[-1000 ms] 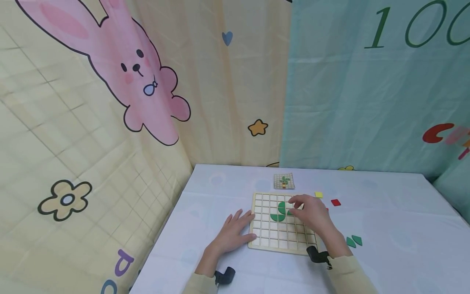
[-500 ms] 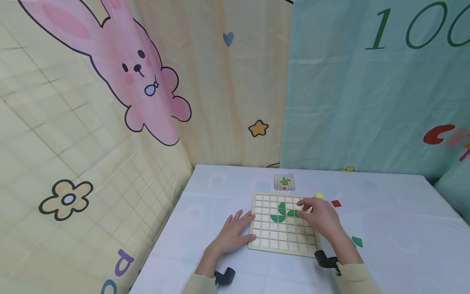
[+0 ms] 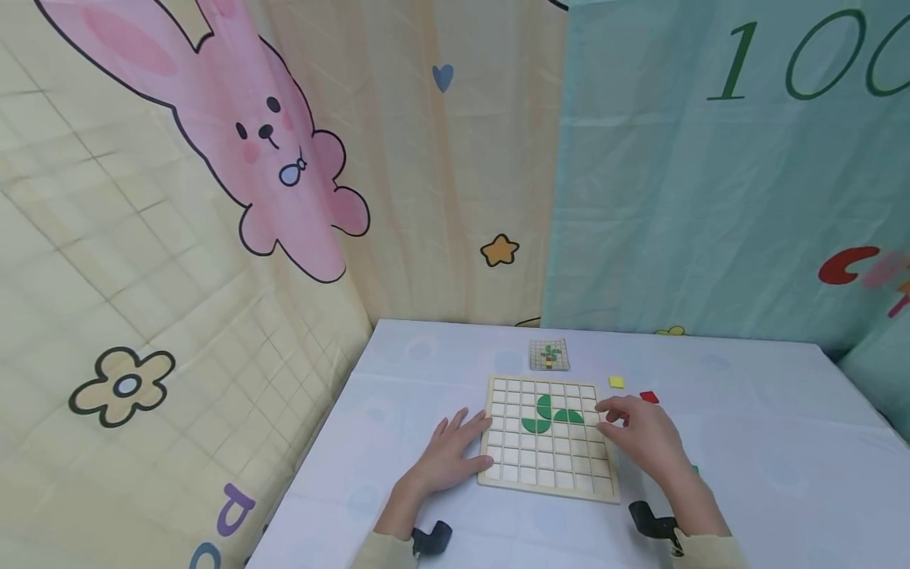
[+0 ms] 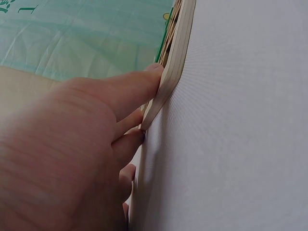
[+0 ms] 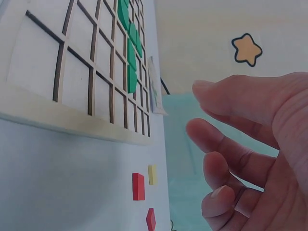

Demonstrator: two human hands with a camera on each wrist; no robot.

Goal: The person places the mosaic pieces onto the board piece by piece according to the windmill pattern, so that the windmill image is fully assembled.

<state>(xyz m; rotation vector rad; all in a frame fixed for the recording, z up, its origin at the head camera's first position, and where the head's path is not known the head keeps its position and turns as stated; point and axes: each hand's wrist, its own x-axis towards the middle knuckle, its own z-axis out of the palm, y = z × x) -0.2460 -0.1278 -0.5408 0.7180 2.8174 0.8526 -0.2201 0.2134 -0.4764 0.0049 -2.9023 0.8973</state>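
A square wooden grid board lies on the table, with green curved pieces set in its cells. They form one upright half-round, one at lower left and one to the right. My left hand rests against the board's left edge, fingers extended; the left wrist view shows its thumb at the board's side. Just off the right edge, my right hand hovers with fingers loosely bent. In the right wrist view a gap separates thumb and index finger, with nothing between them.
Behind the board lies a small pattern card. To the right are a yellow square and a red piece; the right wrist view shows a second red piece. A green piece peeks out behind the right wrist.
My right hand has drawn back rightward from the green pieces and off the board, leaving the right-hand half-round fully visible. The left hand stays at the board's edge.
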